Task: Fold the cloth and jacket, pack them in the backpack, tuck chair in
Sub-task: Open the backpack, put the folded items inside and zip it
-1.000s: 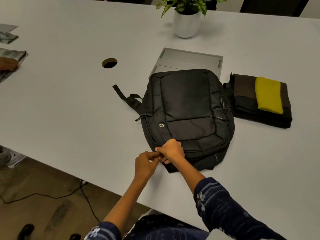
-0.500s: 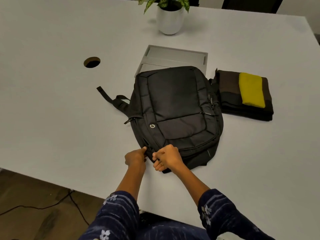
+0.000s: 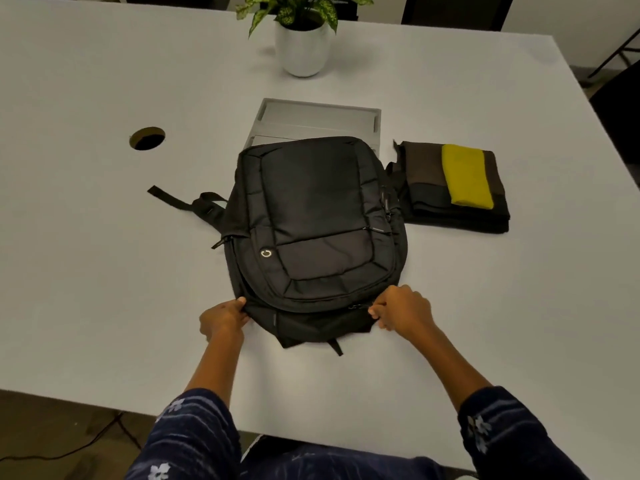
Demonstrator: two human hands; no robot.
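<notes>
the folding looks done — the jacket (image 3: 453, 199) lies folded on the worktop (image 3: 104, 237) with the yellow cloth (image 3: 465, 174) on top, just beside the backpack (image 3: 311, 220) — but packing has barely begun, left hand (image 3: 223, 318) gripping the bag's near edge, right hand (image 3: 401, 311) pinching what seems the zip.

No words, numbers or brand names can be read anywhere. The only sign is a small silver ring-shaped emblem (image 3: 266, 253) on the front of the black backpack (image 3: 311, 209), low on its left side; it looks like an open circle with a break near the top, and carries no lettering that can be made out
</notes>
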